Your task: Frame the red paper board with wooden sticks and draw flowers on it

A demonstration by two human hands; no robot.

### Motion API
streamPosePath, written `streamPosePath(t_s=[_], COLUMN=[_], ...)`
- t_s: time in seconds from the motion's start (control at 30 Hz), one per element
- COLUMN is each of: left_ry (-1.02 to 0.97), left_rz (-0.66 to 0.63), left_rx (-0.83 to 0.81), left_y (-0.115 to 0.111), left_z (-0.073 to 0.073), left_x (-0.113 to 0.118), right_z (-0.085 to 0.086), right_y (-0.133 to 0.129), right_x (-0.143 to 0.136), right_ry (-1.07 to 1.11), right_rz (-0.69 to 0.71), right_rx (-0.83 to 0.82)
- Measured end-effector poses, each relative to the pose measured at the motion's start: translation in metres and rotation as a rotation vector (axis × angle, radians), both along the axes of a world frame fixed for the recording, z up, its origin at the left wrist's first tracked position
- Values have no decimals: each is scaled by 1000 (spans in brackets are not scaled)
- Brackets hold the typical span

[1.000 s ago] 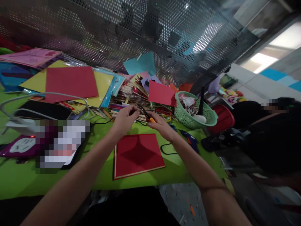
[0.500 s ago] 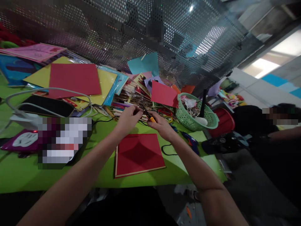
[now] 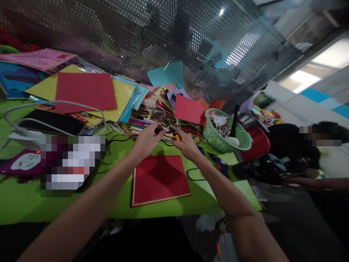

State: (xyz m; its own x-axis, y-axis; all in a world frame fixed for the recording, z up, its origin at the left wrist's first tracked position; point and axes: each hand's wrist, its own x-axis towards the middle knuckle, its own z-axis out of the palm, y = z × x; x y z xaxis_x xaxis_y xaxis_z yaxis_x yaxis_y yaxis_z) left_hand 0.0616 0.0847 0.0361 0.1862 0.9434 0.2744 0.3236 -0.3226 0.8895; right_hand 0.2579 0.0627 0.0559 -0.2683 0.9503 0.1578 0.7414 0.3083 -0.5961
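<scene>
Green tabletop (image 3: 203, 205) beneath, orange-handled tool (image 3: 176, 137) points diagonally forward-left.

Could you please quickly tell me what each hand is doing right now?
Left hand: closed, apparently pinching a small pale piece; its exact shape is unclear.
Right hand: closed around an orange-handled tool.

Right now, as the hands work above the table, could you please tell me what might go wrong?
The orange-handled tool in the right hand points close to the left hand, so a slip might nip a finger.
The cord loops near the right forearm and could snag, perhaps tugging the glue gun if the two are joined, which I cannot tell.
</scene>
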Motion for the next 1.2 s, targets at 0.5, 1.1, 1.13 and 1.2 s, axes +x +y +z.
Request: streamPosePath(t_s=[0.5,1.1,1.13,1.2], left_ry=[88,245,250,260], left_rz=[-71,-244,-266,-310], left_rx=[40,77,74,67], left_y=[3,-13,-15,-17], left_z=[9,8,8,7], left_x=[-9,4,6,10], right_z=[3,10,8,4], right_y=[19,-24,-27,-31], right_x=[63,30,25,22], right_ry=[-351,-309,-330,-365], right_rz=[-247,159,160,163], right_rx=[147,487,490,474])
